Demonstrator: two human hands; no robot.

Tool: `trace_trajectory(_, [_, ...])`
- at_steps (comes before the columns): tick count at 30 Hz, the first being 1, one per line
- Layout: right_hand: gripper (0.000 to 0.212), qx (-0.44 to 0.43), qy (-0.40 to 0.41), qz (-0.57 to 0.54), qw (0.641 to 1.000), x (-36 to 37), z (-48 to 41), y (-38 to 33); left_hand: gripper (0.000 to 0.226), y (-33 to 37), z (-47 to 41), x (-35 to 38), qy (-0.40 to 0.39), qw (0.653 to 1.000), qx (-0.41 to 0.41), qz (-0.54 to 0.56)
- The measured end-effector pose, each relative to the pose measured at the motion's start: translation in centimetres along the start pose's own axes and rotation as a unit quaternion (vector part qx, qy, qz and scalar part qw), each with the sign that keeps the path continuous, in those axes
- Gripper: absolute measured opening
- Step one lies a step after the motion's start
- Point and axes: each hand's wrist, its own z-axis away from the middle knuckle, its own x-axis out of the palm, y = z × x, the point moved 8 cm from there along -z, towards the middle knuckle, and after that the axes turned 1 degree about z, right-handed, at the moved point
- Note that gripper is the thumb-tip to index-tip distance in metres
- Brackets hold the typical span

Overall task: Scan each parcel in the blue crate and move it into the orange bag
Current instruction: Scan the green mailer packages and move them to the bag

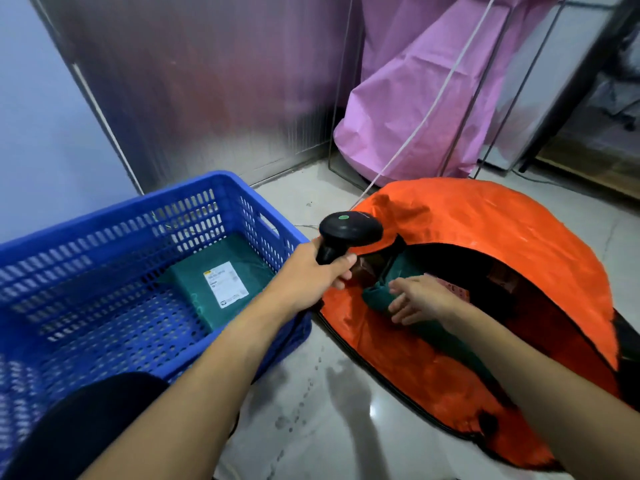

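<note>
A pale, glossy tiled floor (311, 393) runs up to a ribbed metal panel (214, 91). To the right of the panel stands a rack draped in one pink cover (415, 116), and a single white cord (433, 105) slants down across the cover to the floor.

On the floor there is one blue crate (194, 188) on the left and one orange bag (485, 230) on the right, set just beside each other. Two green parcels are in view. The first parcel (214, 289) lies flat on the crate's perforated bottom near its right wall, with one white label (225, 284) facing up. It is the only thing in the crate. The second parcel (375, 296) lies in the dark mouth of the bag. Deeper inside are a few brownish and pinkish shapes, too dim to count.

There is one black scanner (349, 230), with a green dot on top of its head. The left hand (311, 271) has its fingers wrapped round the handle, holding the scanner above the gap between crate and bag. The right hand (419, 299) rests on the second parcel with its fingers spread and relaxed, gripping nothing.

One dark-clad knee (86, 420) shows at the lower left, in front of the crate.
</note>
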Motion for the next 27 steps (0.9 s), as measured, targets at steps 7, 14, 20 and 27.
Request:
trace_trajectory(7, [0.026,-0.121,-0.012,0.1,0.988,-0.9,6.8,-7.9,0.011,2.2,2.5,-4.7,0.07,0.997,0.008,0.016])
trace_trajectory(14, [0.019,-0.229,-0.021,0.194,0.954,3.1,11.4,-15.0,0.012,3.3,6.3,-9.3,0.143,0.989,-0.006,0.038])
trace_trajectory(20, [0.017,-0.3,-0.03,0.206,0.931,7.6,12.5,-21.4,0.014,2.3,9.5,-14.4,0.219,0.975,-0.028,0.026])
trace_trajectory(27, [0.027,-0.363,-0.041,0.303,0.881,13.2,12.4,-25.7,0.008,0.5,11.2,-18.4,0.269,0.962,-0.051,0.019])
